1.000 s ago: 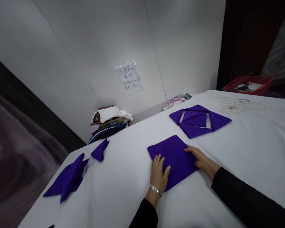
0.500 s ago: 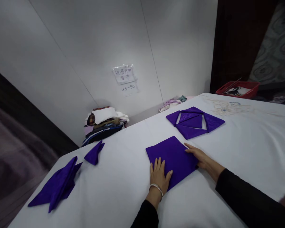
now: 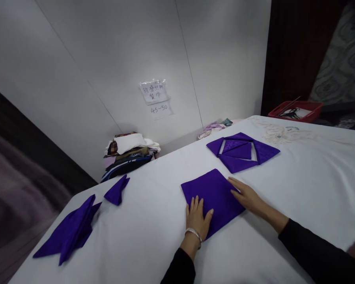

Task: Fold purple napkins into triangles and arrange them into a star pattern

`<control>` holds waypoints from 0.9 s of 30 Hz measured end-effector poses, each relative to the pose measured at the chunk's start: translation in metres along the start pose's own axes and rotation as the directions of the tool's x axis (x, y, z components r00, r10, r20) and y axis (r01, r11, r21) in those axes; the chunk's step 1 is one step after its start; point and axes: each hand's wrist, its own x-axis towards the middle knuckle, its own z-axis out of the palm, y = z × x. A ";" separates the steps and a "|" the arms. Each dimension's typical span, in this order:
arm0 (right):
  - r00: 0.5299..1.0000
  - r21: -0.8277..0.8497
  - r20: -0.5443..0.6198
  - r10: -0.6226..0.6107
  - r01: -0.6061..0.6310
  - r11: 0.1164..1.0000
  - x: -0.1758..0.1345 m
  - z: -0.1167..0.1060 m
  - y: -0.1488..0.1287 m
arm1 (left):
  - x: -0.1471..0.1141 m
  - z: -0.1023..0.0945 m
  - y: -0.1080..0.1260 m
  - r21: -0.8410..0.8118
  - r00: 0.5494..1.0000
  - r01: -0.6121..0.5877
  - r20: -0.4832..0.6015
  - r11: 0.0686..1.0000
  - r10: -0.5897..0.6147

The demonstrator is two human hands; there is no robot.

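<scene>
A purple cloth napkin (image 3: 214,197), folded into a flat square, lies on the white-covered table (image 3: 144,225) in front of me. My left hand (image 3: 197,217) rests flat near its left lower edge, fingers spread and a silver bracelet at the wrist. Along the right edge lies my right hand (image 3: 245,194), its fingers stretched out and touching the cloth. Just behind, several folded purple pieces form a ring-like pattern (image 3: 239,166) with a triangular piece inside.
At the left stand a larger folded purple napkin (image 3: 71,228) and a smaller one (image 3: 117,191). A clothes pile (image 3: 130,152) sits beyond the table edge, by the wall with a handwritten sign (image 3: 155,92). A red basket (image 3: 313,112) is at the back right.
My right hand has shifted slightly up along the napkin's right edge, its fingers now lying flatter. My left hand stays almost in place on the cloth.
</scene>
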 end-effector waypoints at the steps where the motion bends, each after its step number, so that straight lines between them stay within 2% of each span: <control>1: 0.997 -0.092 0.025 -0.075 0.077 0.993 -0.002 0.003 -0.007 | 0.004 -0.004 -0.001 -0.021 1.000 0.001 -0.009 1.000 -0.001; 4: 0.966 -0.253 0.177 -0.190 0.231 0.939 -0.005 0.015 -0.025 | 0.025 -0.018 -0.004 -0.014 0.997 -0.013 -0.074 1.000 0.012; 7: 0.930 -0.332 0.322 -0.178 0.287 0.898 -0.002 0.025 -0.030 | 0.051 -0.025 -0.011 0.067 0.995 0.002 -0.100 0.998 0.005; 9: 0.917 -0.381 0.372 -0.146 0.294 0.877 0.000 0.027 -0.023 | 0.064 -0.022 -0.018 0.109 0.996 0.037 -0.087 0.993 -0.028; 14: 0.911 -0.440 0.394 -0.124 0.305 0.845 -0.005 0.018 0.007 | 0.074 -0.006 -0.031 0.132 0.993 0.080 -0.092 0.988 -0.068; 18: 0.922 -0.453 0.370 -0.112 0.284 0.845 -0.014 0.009 0.019 | 0.072 -0.002 -0.033 0.116 0.993 0.075 -0.097 0.990 -0.064; 23: 0.911 -0.471 0.406 -0.071 0.275 0.838 -0.010 0.001 0.007 | 0.076 -0.011 -0.033 0.036 0.993 0.099 -0.067 0.994 -0.096; 25: 0.911 -0.473 0.401 -0.095 0.295 0.830 0.001 0.001 -0.002 | 0.072 -0.015 -0.029 0.007 0.993 0.099 -0.061 0.995 -0.098; 27: 0.914 -0.473 0.383 -0.135 0.320 0.821 0.015 0.004 -0.009 | 0.062 -0.017 -0.022 0.016 0.996 0.049 -0.073 0.999 -0.048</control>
